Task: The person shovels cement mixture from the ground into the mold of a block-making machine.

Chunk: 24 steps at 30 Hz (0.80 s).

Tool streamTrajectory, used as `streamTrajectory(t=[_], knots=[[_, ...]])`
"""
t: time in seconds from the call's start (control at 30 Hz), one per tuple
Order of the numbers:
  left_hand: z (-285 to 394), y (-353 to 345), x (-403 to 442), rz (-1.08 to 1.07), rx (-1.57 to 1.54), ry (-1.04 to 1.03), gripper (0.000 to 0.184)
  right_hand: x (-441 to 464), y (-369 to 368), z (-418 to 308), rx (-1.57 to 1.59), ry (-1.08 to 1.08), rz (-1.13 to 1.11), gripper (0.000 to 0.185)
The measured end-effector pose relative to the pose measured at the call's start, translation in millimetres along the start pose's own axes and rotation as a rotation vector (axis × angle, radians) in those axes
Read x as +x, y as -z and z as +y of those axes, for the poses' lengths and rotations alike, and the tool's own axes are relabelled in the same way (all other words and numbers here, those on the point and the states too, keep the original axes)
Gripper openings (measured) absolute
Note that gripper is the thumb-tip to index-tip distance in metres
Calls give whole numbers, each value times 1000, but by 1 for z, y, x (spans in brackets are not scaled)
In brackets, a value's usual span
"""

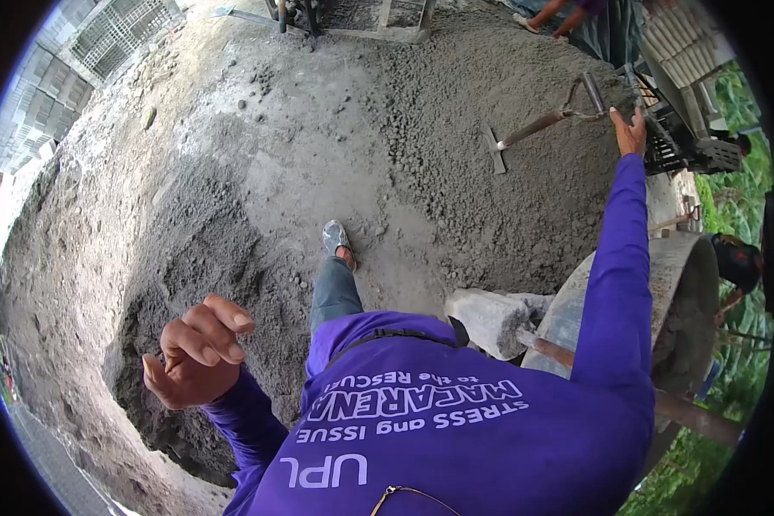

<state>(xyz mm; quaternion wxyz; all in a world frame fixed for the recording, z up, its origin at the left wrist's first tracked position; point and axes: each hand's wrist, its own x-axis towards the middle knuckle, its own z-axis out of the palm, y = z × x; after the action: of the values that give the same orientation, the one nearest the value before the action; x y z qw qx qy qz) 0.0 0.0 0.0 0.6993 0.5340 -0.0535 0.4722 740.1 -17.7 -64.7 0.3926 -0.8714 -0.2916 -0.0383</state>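
My right hand (629,132) reaches out at the upper right with thumb and fingers apart. Close beside it is a shovel (537,129) with a D-shaped grip; I cannot tell whether my fingertips touch that grip. The shovel's wooden shaft slants down toward a narrow-looking metal end on grey gravelly material (456,185). At the lower left, my left hand (199,353) is raised in front of a dark sand pile (193,232). Its fingers are loosely bent, the thumb is apart, and nothing shows in it.
A mixer-like metal drum (606,284) stands close on my right, with a whitish sack-like object (486,318) beside it. Another person in a dark cap (735,262) is behind the drum. Another person's legs (546,15) show at the top. Stacked concrete blocks (39,107) stand at left.
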Motion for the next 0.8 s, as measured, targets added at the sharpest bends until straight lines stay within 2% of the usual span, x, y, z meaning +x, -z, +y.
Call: streamTrajectory(t=[0.07, 0.1, 0.17, 0.23, 0.27, 0.3, 0.33, 0.37, 0.43, 0.47, 0.53, 0.6, 0.7, 0.77, 0.8], knots=[[5, 10, -32, 414, 129, 75, 56, -9, 8, 25, -130, -86, -23, 93], [-3, 95, 12, 474, 64, 120, 56, 36, -51, -25, -223, -89, -56, 93], [0, 152, 31, 626, 134, 186, 55, 44, -99, -41, -440, -235, -116, 89], [-1, 195, 52, 610, 128, 236, 53, 49, -118, -45, -407, -217, -163, 79], [-6, 214, 60, 668, 126, 284, 53, 40, -125, -54, -412, -213, -165, 76], [-12, 231, 70, 716, 120, 336, 52, 21, -136, -61, -496, -143, 23, 69], [-21, 248, 84, 690, 116, 373, 51, 22, -141, -59, -493, -199, -27, 65], [-31, 263, 97, 659, 107, 409, 50, 19, -141, -66, -401, -386, -174, 74], [-57, 297, 125, 535, 110, 490, 50, -5, -147, -93, -501, -390, -163, 76], [-73, 309, 140, 462, 57, 491, 50, -13, -143, -121, -572, -432, -282, 77], [-101, 330, 171, 414, 168, 612, 53, -35, -144, -153, -571, -370, -312, 74], [-127, 342, 213, 293, 200, 630, 55, -44, -152, -171, -599, -381, -391, 70], [-169, 347, 264, 178, 271, 673, 56, -52, -172, -188, -678, -345, -351, 64], [-189, 351, 298, 46, 306, 717, 55, -52, -184, -199, -609, -427, -379, 59], [-202, 355, 309, 17, 340, 747, 54, -53, -194, -199, -625, -400, -325, 60]])
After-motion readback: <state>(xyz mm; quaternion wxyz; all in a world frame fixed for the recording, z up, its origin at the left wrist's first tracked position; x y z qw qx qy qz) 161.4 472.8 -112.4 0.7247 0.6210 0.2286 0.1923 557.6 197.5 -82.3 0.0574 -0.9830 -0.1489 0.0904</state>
